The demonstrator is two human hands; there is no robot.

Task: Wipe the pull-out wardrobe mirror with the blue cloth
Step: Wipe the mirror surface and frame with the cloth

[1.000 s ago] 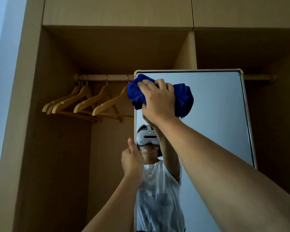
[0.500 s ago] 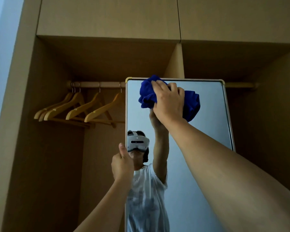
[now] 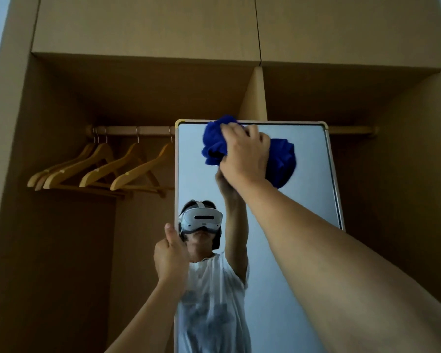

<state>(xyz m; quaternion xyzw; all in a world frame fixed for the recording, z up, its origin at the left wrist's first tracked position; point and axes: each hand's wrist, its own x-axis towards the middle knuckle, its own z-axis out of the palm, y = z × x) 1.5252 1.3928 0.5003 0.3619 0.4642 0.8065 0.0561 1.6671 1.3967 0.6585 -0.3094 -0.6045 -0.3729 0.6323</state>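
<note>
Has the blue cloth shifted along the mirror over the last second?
Yes. The blue cloth, gripped by the right hand, has slid rightward from the mirror frame's top-left corner toward the middle, keeping along the top edge.

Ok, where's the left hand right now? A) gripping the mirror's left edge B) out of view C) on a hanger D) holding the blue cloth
A: the left hand is closed around the left edge of the mirror, while the right hand presses the blue cloth near the top.

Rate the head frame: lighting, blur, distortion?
Head view: dim, flat light, the wooden wardrobe interior dark; sharp on the bunched blue cloth and right hand; wide-angle bends the frame-edged pull-out mirror outward; no glare.
</note>
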